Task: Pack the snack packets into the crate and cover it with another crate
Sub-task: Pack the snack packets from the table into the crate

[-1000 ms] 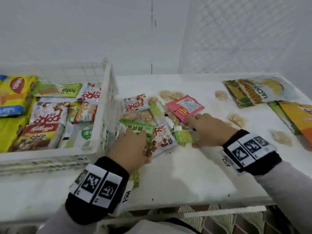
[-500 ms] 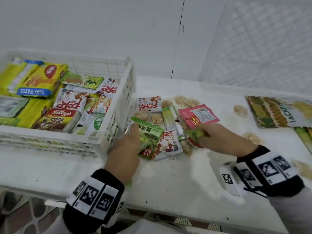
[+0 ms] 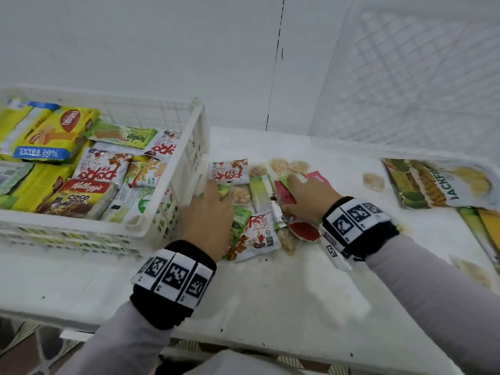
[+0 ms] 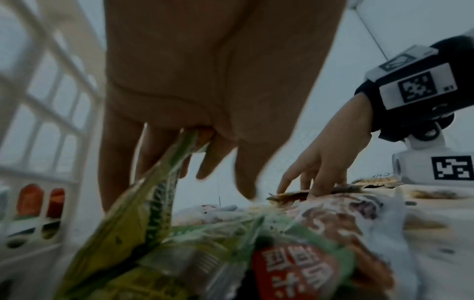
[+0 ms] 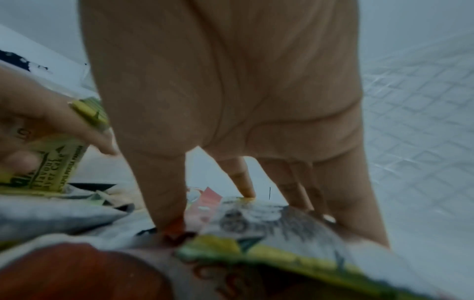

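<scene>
At the counter's left edge sits a white plastic lattice crate (image 3: 189,169), already holding many snack packets, and just beside its right wall lies a loose pile of small packets (image 3: 257,212). The left hand (image 3: 208,217) has a green-and-yellow foil packet (image 4: 153,203) pinched between its curled fingers, while the right hand (image 3: 305,198) presses its spread, nearly straight fingers onto the pile. Near the right edge lies a large green jackfruit pouch (image 3: 438,182), before a second white crate (image 3: 419,77) standing on edge.

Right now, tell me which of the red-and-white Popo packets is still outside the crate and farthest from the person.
The Popo packet lying flat on the table just right of the crate, beyond the left hand. Another loose one lies nearer; the rest sit inside.
</scene>
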Motion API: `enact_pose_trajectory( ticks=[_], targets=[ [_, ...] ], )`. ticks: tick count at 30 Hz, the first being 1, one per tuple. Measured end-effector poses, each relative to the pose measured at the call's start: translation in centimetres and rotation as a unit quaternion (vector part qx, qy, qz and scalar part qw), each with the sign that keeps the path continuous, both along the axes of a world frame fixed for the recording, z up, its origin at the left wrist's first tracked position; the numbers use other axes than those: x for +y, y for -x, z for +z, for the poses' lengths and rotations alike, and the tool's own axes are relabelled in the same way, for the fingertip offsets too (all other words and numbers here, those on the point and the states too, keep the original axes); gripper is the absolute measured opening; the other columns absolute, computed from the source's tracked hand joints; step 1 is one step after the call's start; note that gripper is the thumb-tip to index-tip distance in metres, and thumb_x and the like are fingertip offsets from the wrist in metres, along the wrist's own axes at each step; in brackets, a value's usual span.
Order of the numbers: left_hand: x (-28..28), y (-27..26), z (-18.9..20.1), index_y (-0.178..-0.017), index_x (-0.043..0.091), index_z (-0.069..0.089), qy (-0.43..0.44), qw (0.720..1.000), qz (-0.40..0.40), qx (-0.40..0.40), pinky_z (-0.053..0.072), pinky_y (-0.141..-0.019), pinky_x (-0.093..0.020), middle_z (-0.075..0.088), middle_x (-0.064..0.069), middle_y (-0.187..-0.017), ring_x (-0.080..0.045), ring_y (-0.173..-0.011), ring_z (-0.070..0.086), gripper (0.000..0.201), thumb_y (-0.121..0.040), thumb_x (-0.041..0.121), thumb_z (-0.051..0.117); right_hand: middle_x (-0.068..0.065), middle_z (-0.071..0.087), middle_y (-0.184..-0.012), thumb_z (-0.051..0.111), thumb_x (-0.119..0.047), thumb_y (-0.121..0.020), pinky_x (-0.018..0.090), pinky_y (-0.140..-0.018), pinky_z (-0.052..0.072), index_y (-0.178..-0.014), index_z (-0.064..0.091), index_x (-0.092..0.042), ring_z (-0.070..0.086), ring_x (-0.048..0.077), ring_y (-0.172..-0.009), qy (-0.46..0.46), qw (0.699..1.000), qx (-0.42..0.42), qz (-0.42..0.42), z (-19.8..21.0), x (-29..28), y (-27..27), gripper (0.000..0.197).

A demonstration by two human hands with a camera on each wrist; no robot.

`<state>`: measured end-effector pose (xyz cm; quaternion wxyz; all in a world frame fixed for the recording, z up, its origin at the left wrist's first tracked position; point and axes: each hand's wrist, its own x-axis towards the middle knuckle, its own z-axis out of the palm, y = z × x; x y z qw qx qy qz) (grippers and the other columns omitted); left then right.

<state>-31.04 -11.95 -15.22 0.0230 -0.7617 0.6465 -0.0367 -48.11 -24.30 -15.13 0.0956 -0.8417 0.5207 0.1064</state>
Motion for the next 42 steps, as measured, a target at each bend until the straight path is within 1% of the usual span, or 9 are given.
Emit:
enact_pose_trajectory(
  ticks=[5,14,17,23,27,32,36,39,42],
  targets=[
    [-0.4,-0.4,-1.1,-0.105,0.012,0.058,-0.081,0.995,0.033,0.042,0.052,-0.083,-0.042,0.033,-0.019,-0.127,-0.032,-0.087,0.060,0.026,-0.089,0.032,0.059,0.002,0.049,-0.075,0.051,-0.028,-0.090,0.029,-0.057,0.040,-0.119,0.038,-0.010,0.052,0.022,-0.071,-0.026,0.999,-0.015,0.018,0.5,0.4,-0.3,0.037],
    [-0.5,-0.4,-1.3,-0.113,0.007,0.047,-0.158,0.987,-0.005,-0.028,0.048,-0.084,-0.041,0.041,-0.016,-0.116,-0.038,-0.098,0.055,0.028,-0.086,0.005,0.049,-0.002,0.036,-0.066,0.059,-0.007,-0.083,0.024,-0.043,0.025,-0.125,0.037,-0.009,0.043,0.019,-0.063,0.023,0.999,-0.025,0.030,0.5,1.0,0.3,0.048],
    [-0.5,-0.5,-0.9,-0.091,0.012,0.049,-0.121,0.993,-0.007,0.005,0.049,-0.077,-0.037,0.051,-0.011,-0.104,-0.030,-0.091,0.059,0.007,-0.086,0.007,0.050,0.000,0.039,-0.069,0.051,0.000,-0.083,0.026,-0.046,0.032,-0.131,0.032,-0.011,0.048,0.022,-0.066,0.022,0.999,-0.036,0.032,0.7,0.8,1.1,0.053],
    [-0.4,-0.7,-0.4,-0.060,0.018,0.022,-0.047,0.998,0.006,0.049,0.040,-0.059,-0.033,0.030,0.001,-0.062,-0.029,-0.077,0.059,0.039,-0.084,-0.002,0.044,0.007,0.053,-0.083,0.043,-0.001,-0.089,0.028,-0.053,0.041,-0.124,0.038,-0.007,0.050,0.021,-0.069,-0.002,0.996,-0.089,-0.018,1.4,0.8,2.8,0.036],
    [-0.1,-0.6,-0.3,-0.060,0.019,0.021,-0.010,0.999,0.004,0.048,0.038,-0.060,-0.030,0.029,-0.001,-0.070,-0.026,-0.074,0.055,0.041,-0.086,-0.002,0.045,0.017,0.061,-0.100,0.042,-0.007,-0.094,0.025,-0.054,0.038,-0.114,0.047,-0.004,0.055,0.023,-0.075,0.024,0.990,-0.129,-0.045,2.4,0.7,4.4,0.021],
    [0.3,-0.3,0.0,-0.063,0.015,0.028,0.019,0.996,0.027,0.079,0.037,-0.059,-0.034,0.031,-0.003,-0.074,-0.030,-0.074,0.052,0.033,-0.084,-0.003,0.044,0.003,0.055,-0.081,0.038,-0.011,-0.096,0.021,-0.048,0.029,-0.104,0.053,-0.008,0.046,0.007,-0.063,0.070,0.956,-0.259,-0.115,4.4,1.2,6.2,0.017],
    [0.0,-0.6,0.2,-0.070,0.014,0.037,0.025,0.998,0.016,0.059,0.035,-0.063,-0.030,0.034,-0.003,-0.076,-0.024,-0.076,0.046,0.023,-0.087,-0.001,0.040,0.009,0.061,-0.096,0.039,-0.006,-0.095,0.022,-0.050,0.030,-0.125,0.045,-0.011,0.049,0.012,-0.067,0.124,0.911,-0.360,-0.158,5.3,2.7,6.6,0.031],
    [0.0,0.0,-0.2,-0.078,0.014,0.052,-0.052,0.996,-0.068,-0.019,0.039,-0.079,-0.031,0.044,-0.004,-0.086,-0.022,-0.089,0.045,0.023,-0.095,0.014,0.036,0.006,0.062,-0.080,0.037,-0.010,-0.098,0.018,-0.050,0.037,-0.145,0.017,-0.039,0.055,0.012,-0.059,0.163,0.871,-0.449,-0.115,5.8,5.0,5.0,0.059],
    [0.1,-0.2,-1.0,-0.105,0.012,0.059,-0.124,0.987,-0.103,-0.003,0.034,-0.104,-0.037,0.043,-0.011,-0.125,-0.028,-0.121,0.036,0.029,-0.090,0.031,0.044,-0.006,0.062,-0.108,0.031,-0.039,-0.101,0.027,-0.071,0.053,-0.128,0.037,-0.050,0.064,0.010,-0.077,0.162,0.901,-0.402,0.013,5.2,6.8,2.4,0.030]
  ],
)
